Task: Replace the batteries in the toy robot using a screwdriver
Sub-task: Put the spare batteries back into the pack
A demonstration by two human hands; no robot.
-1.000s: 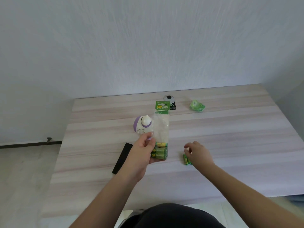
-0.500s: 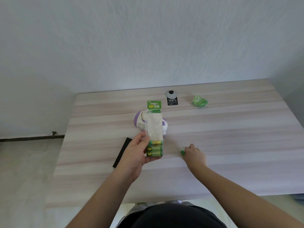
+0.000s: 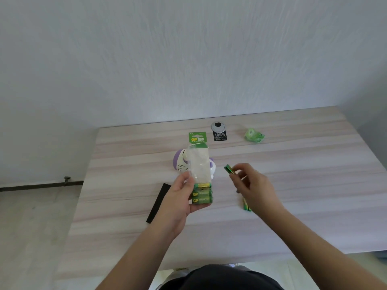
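My left hand [image 3: 180, 197] wraps its fingers around the battery pack [image 3: 200, 174] and holds it standing up, with batteries left at the bottom. The toy robot [image 3: 181, 163] lies on the table [image 3: 303, 185] right behind the pack. My right hand [image 3: 252, 184] pinches 1 green battery [image 3: 228, 169] in its fingers. The battery points up and left, toward the robot. I think my right hand is nearer to put it in. 2 more batteries [image 3: 246, 205] lie under my right wrist. I see no screwdriver.

Both bare forearms reach forward over the table — the left hand [image 3: 181, 200] clasped, thumb up (palm inward), the right hand [image 3: 254, 186] raised, fingers pinched.
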